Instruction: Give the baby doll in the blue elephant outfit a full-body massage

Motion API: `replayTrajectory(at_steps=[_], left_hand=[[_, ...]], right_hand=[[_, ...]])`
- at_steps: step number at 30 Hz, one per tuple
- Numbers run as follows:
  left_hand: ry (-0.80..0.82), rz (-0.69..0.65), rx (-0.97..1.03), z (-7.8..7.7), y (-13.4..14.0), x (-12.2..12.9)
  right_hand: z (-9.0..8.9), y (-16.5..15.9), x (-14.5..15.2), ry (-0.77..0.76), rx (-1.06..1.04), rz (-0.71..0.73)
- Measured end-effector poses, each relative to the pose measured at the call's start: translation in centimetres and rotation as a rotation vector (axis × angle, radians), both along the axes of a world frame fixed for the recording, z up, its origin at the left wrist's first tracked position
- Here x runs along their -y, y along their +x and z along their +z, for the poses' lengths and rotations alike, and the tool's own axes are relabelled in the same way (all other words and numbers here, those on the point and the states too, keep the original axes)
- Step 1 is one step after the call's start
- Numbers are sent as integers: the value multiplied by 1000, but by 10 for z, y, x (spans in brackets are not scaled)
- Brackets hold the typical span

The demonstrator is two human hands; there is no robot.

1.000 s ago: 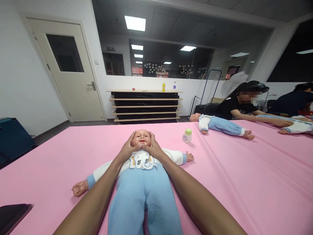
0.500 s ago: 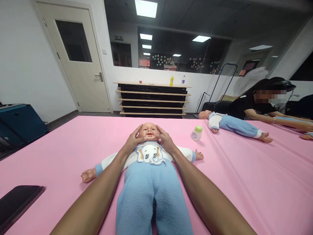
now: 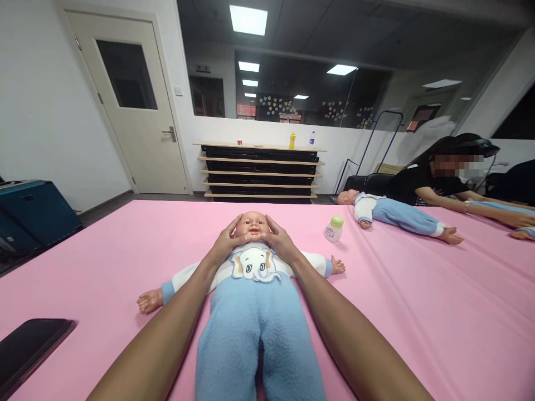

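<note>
A baby doll (image 3: 259,312) lies on its back on the pink-covered table, head away from me, arms spread to both sides. It wears a white top with an elephant face and light blue fleece trousers. My left hand (image 3: 226,243) cups one side of the doll's head (image 3: 253,224), fingers along its side and thumb by the chin. On the other side my right hand (image 3: 280,240) cups the head likewise, its thumb near the mouth and chin. Both hands are closed round the head from either side, and part of the fingers is hidden behind it.
A bottle with a green cap (image 3: 334,229) stands right of the doll's head. At front left lies a dark phone (image 3: 31,351). Another doll (image 3: 401,214) lies at the right, near a person (image 3: 430,178) leaning on the pink table cover (image 3: 418,312).
My right thumb has moved inward, from the doll's cheek to beside its chin. The left hand keeps its hold on the head. The whole view has shifted slightly.
</note>
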State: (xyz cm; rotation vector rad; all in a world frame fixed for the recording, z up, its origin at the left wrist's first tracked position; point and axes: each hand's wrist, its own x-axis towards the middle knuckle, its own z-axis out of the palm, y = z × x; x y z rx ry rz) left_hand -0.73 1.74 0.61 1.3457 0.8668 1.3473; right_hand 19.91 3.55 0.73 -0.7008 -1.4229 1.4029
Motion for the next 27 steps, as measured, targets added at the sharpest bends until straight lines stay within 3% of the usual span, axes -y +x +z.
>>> replayTrajectory(at_steps=[3,8,14,19,24,27], left_hand=[[-44,-32,52,0,1,1],[15,-14,-47,1,4,2],[-21,1,-51,2,3,2],[-82,-31,75,3,2,2],[-26,1,-10,5,5,4],[-15,15,-56,5,5,4]], right_hand=[[-2,0,0,-26,-35,21],[2,-3,6,98,111,-100],[5,-1,7,31,47,-33],[3,-1,3,-67,-105,70],[0,-3,4,60,82,-89],[-1,-3,3,89,118,-107]])
